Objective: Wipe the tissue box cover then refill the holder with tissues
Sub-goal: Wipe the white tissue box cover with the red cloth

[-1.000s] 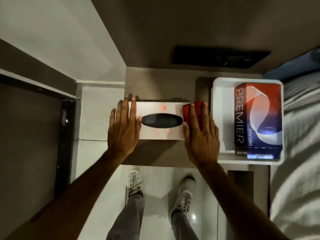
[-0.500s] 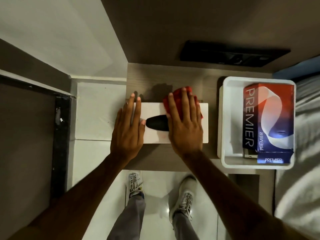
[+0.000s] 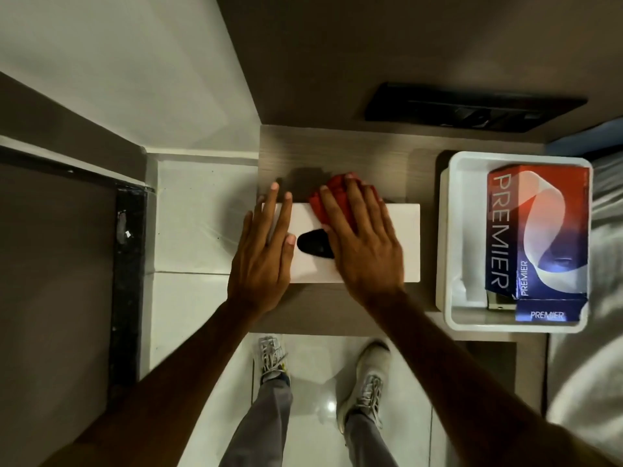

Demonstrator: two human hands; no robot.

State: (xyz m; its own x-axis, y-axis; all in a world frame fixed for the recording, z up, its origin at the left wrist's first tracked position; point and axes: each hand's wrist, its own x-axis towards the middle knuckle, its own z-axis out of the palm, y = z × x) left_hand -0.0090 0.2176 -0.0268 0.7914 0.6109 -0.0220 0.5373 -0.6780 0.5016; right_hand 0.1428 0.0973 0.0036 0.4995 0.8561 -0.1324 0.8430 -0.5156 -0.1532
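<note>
A white tissue box cover [image 3: 406,244] with a dark oval slot [image 3: 312,247] lies on a brown wooden shelf [image 3: 337,153]. My left hand [image 3: 261,261] rests flat on the cover's left end, fingers spread. My right hand [image 3: 362,244] presses a red cloth [image 3: 332,193] flat onto the middle of the cover, over its far edge and part of the slot. A red, white and blue PREMIER tissue pack [image 3: 539,237] lies in a white tray [image 3: 451,230] to the right.
A dark panel [image 3: 472,111] is set in the wall behind the shelf. White bedding [image 3: 600,332] lies at the far right. Below the shelf are white floor tiles [image 3: 202,230] and my feet in pale sneakers [image 3: 367,382]. A dark door frame [image 3: 128,264] stands left.
My right hand slid the red cloth from the cover's right end leftward to its middle, now covering part of the slot. The reddish marks seen on the cover earlier no longer show. My left hand stayed.
</note>
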